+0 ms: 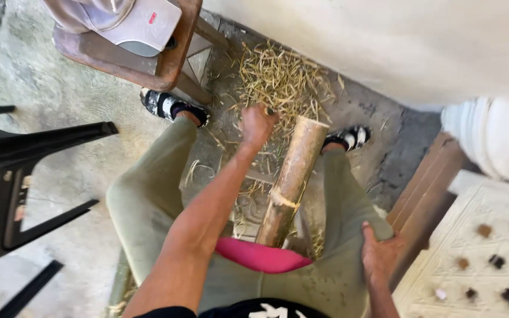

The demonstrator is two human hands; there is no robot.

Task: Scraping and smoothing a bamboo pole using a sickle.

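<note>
A thick bamboo pole [290, 179] leans between my knees, its cut top end pointing toward the wall. My left hand [257, 125] is stretched out in front of me, closed in a fist just left of the pole's top end, above a heap of bamboo shavings [281, 79]; something small and dark may be in its grip, but I cannot make it out. My right hand [379, 255] lies flat on my right thigh, fingers together, holding nothing. A pink cloth [260, 257] sits in my lap under the pole's lower end.
A wooden chair [148, 62] with a pale cap on it stands at the upper left. A black plastic chair [7, 176] is at the left. A white patterned surface [472, 247] with small dark bits lies at the right, beside a wooden plank [425, 194].
</note>
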